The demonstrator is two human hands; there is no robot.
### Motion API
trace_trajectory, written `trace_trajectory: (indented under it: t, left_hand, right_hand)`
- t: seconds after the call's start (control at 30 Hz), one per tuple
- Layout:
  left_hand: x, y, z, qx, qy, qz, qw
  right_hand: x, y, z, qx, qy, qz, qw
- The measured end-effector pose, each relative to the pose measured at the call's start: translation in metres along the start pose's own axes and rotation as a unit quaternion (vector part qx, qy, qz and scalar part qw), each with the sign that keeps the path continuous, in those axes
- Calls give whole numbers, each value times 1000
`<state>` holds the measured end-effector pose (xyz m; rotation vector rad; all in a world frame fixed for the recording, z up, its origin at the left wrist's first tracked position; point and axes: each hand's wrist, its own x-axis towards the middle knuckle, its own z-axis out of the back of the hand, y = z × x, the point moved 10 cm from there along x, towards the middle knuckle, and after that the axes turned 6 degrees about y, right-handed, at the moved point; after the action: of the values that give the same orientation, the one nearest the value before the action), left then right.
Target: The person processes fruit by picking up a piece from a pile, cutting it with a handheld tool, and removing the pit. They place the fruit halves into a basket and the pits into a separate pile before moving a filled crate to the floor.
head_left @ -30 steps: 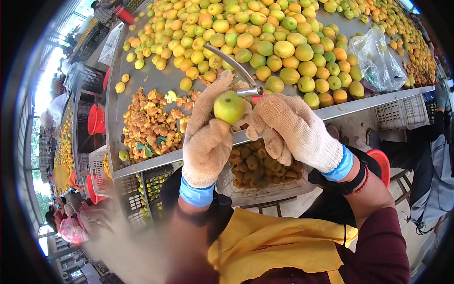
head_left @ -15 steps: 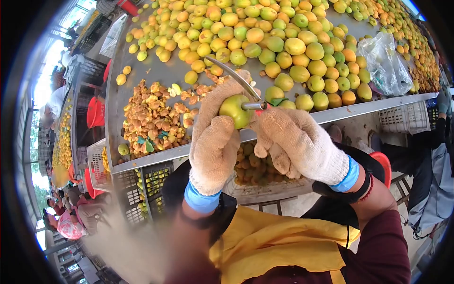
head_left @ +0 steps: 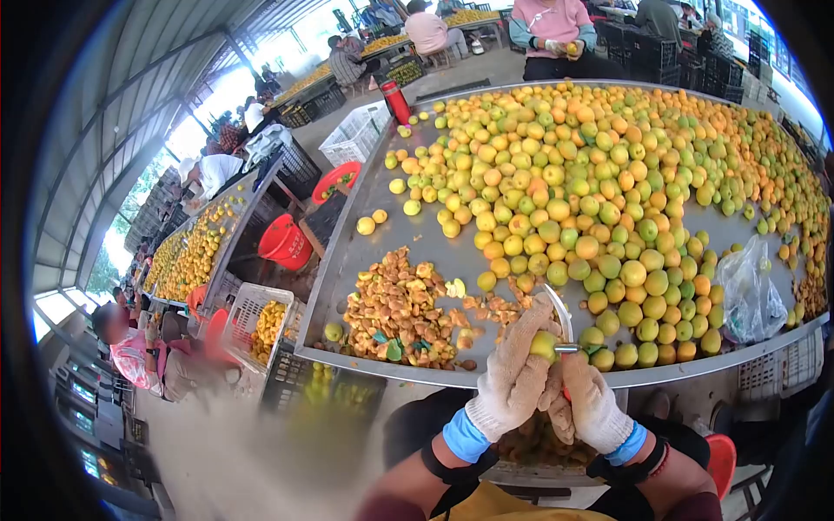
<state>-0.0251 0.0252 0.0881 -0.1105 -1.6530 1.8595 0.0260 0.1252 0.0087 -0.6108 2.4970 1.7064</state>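
Both my hands wear tan knit gloves with blue bands at the wrists. My left hand [head_left: 511, 382] is closed around a green-yellow apricot [head_left: 544, 346]. Beside it my right hand [head_left: 592, 406] grips a curved knife [head_left: 564, 314]. Its blade curves up past my left fingers, and a short metal tube lies against the fruit. A bit of red handle shows in my right palm; the rest is hidden. Behind my hands, a large heap of whole apricots [head_left: 556, 208] covers the metal table [head_left: 452, 247]. To the left lies a pile of brown-orange cut pieces [head_left: 400, 313].
A clear plastic bag [head_left: 749, 291] lies on the table's right side. The table's raised metal rim [head_left: 417, 372] runs before me. Left of it are red buckets [head_left: 284, 241] and a white crate [head_left: 250, 317]. A person in pink [head_left: 556, 26] sits across the table.
The view has tilted up, showing more of the table and hall, so my hands appear lower and further right. Both hands keep their hold on the apricot and the knife.
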Motion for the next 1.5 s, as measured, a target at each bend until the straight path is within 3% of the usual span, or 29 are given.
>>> trace_trajectory:
  t: [0.03,0.07,0.1,0.17,0.27,0.33,0.4,0.43,0.47,0.5,0.6,0.7,0.77,0.83,0.9,0.93,1.0,1.03,1.1,1.13,1.17,1.5]
  left_hand:
    - [2,0,0,2,-2,-5,1000]
    - [4,3,-1,-8,0,-13,1000]
    - [5,8,-1,-16,0,-21,1000]
    - [2,29,2,-86,3,14,996]
    - [-5,66,-13,-150,102,251,951]
    - [-5,59,-12,-162,110,276,941]
    - [-9,68,-22,-174,118,304,929]
    - [-2,65,-19,-140,67,213,965]
    - [3,54,-12,-103,16,119,987]
    - [3,55,-13,-103,16,118,988]
    - [4,50,-5,-64,-7,80,995]
    - [-3,60,-9,-56,95,156,982]
    - [1,62,-19,-283,87,145,944]
    - [8,53,-23,-407,90,128,900]
    - [12,56,-14,-437,29,132,889]
    - [15,49,-14,-493,45,109,862]
    - [19,47,-11,-481,19,82,873]
    - [21,44,-12,-475,9,72,877]
    - [18,51,-11,-462,-2,81,883]
    - [15,54,-10,-447,-12,86,890]
    - [14,53,-13,-450,-12,91,888]
    - [11,45,-16,-487,-29,65,870]
  right_hand:
    - [1,6,-1,-17,4,35,999]
    - [-1,-12,5,54,-10,-55,997]
    - [-2,-8,6,52,-5,-55,997]
    - [-2,17,11,-46,-25,-8,999]
    - [-5,21,10,-107,-49,5,993]
    - [-6,24,11,-124,-60,18,990]
    - [-10,47,9,-224,-88,109,965]
    - [-8,40,9,-221,-87,107,965]
    - [-4,20,11,-129,-78,68,986]
    - [-1,7,12,-37,-70,31,996]
    - [-6,9,0,59,-1,-35,998]
    - [-16,16,-29,183,134,-83,970]
    - [-26,7,-47,320,233,-164,904]
    - [-28,-1,-41,361,234,-134,893]
    - [-27,27,-18,177,152,-22,972]
    - [-22,27,-7,140,114,-3,984]
    - [-17,23,11,57,45,-10,997]
    - [-19,36,6,-48,67,45,996]
    - [-16,11,1,55,40,-3,998]
    - [-16,12,-4,47,41,44,997]
    - [-15,4,-6,47,51,-12,998]
    - [-6,-2,-8,5,26,14,1000]
